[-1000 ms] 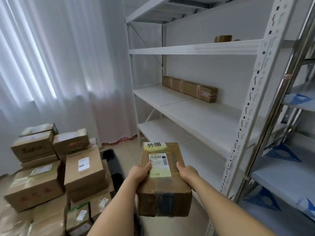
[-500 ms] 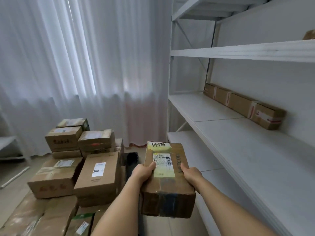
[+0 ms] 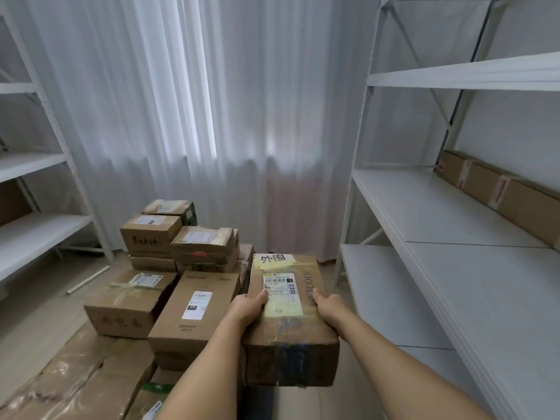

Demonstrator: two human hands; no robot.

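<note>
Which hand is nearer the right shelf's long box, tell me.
Right. The right hand grips the carried box's right edge, below-left of the long box; the left hand grips the far edge.

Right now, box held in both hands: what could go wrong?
The box is gripped by the left hand and right hand only at its sides, so it may slip or tip. A swing could topple the stacked parcels close on the left. The shelf on the right could catch a corner.
</note>
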